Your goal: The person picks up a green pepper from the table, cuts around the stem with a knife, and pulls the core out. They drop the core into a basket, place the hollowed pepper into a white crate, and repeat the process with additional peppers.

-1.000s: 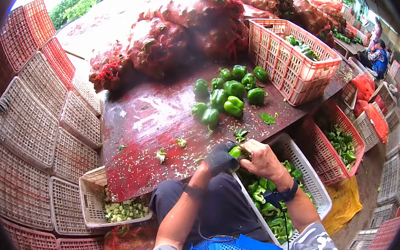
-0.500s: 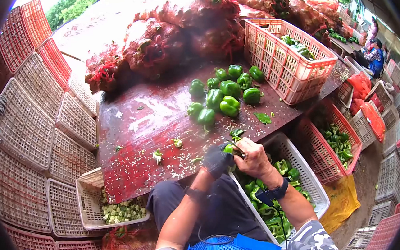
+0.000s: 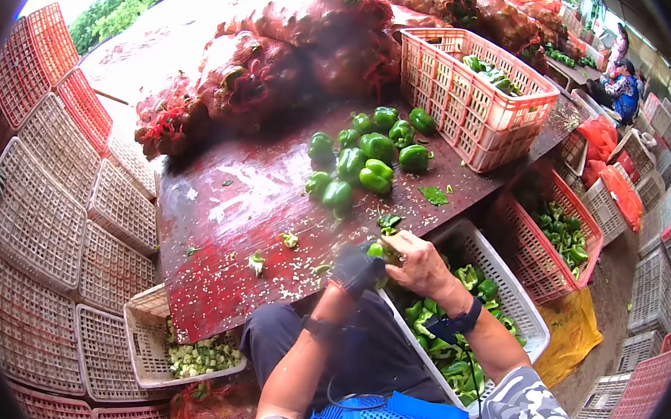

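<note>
My left hand (image 3: 355, 270), in a dark glove and blurred, is closed around a green bell pepper (image 3: 375, 250) at the table's near edge. Against that pepper, my bare right hand (image 3: 420, 266) has its fingers curled; what they grip is hidden. A dark green pepper scrap (image 3: 389, 222) lies just beyond my fingertips. Farther up the red table (image 3: 219, 251) sits a group of whole green bell peppers (image 3: 378, 148). Below my right forearm, a white crate (image 3: 523, 305) holds cut green pepper pieces (image 3: 465, 370).
Pale pepper cores (image 3: 201, 358) fill part of a white crate (image 3: 141, 346) at left. A pink crate (image 3: 481, 93) stands on the table before red mesh sacks (image 3: 252, 77). Another red crate (image 3: 527, 252) holds peppers. Stacked crates (image 3: 28, 212) line the left; a person (image 3: 622, 92) sits far right.
The view has shifted slightly, so the table and peppers appear a little farther left. My hands stay together at the same pepper; the thin dark line near my right fingers no longer shows.
</note>
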A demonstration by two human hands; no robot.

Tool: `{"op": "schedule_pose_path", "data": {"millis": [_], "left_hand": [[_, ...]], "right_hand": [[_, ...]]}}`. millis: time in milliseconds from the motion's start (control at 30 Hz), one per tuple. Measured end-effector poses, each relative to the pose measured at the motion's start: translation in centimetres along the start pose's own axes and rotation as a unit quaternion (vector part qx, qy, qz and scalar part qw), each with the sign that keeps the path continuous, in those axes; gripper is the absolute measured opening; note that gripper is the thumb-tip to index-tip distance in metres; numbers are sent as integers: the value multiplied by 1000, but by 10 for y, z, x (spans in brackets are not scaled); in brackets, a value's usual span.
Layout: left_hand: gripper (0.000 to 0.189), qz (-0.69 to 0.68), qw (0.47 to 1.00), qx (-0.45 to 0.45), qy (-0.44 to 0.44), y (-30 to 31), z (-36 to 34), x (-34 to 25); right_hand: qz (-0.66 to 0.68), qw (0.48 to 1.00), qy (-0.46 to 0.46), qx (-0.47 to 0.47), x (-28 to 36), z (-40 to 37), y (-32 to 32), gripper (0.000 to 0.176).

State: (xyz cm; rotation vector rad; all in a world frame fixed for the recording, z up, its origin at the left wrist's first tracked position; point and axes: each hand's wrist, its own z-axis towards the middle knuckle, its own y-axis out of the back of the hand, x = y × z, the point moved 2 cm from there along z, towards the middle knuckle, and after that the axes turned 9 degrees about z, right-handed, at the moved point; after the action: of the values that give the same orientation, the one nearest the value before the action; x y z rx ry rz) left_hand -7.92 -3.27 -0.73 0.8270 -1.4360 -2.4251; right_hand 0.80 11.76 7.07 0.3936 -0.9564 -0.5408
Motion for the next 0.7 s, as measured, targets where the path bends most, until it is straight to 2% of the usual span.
{"op": "schedule_pose_path", "data": {"millis": [67, 100, 133, 167, 200, 267, 333, 367, 400, 467, 500, 533, 600, 667, 700], "left_hand": [[20, 42, 997, 68, -23, 8, 6, -5], [21, 70, 996, 31, -45, 20, 8, -13], [21, 70, 996, 30, -47, 21, 9, -15], [22, -124, 986, 55, 95, 19, 9, -11], [23, -309, 919, 78, 232, 20, 9, -10], [24, -257, 938, 98, 210, 34, 11, -9], [26, -397, 868, 141, 263, 50, 11, -20], [23, -401, 883, 102, 221, 42, 11, -18], [23, -402, 883, 104, 219, 39, 10, -19], [20, -199, 973, 73, 88, 37, 12, -22], [15, 17, 991, -43, -123, 39, 16, -26], [15, 12, 992, -40, -123, 33, 17, -25], [13, 80, 992, -20, -94, 18, 17, -28], [13, 73, 995, -36, -63, 13, 16, -33], [14, 74, 994, -44, -64, 3, 14, -27]], "right_hand": [[-54, 998, -13, 42, 2, 1, 1, 36], [-63, 997, -15, 41, 0, 2, 1, 36], [-66, 997, -16, 40, -1, 2, 1, 36], [-75, 996, -18, 53, -1, 2, 1, 35], [-84, 994, -20, 66, -1, 2, 0, 33], [-81, 994, -24, 69, 0, 4, 1, 27], [-26, 998, 10, 65, -1, 4, 1, 25], [-27, 998, 18, 59, -3, 4, 1, 25], [-30, 998, 17, 58, -4, 4, 1, 25], [-16, 999, 19, 39, -5, 6, 4, 23], [-19, 999, 26, 29, -6, 6, 5, 21], [-19, 999, 20, 31, -8, 6, 6, 21], [-6, 998, 53, -25, -10, 3, 6, 17], [-21, 999, 18, -22, -13, -3, 6, 15], [-9, 999, 7, -34, -11, -3, 8, 20]]}}
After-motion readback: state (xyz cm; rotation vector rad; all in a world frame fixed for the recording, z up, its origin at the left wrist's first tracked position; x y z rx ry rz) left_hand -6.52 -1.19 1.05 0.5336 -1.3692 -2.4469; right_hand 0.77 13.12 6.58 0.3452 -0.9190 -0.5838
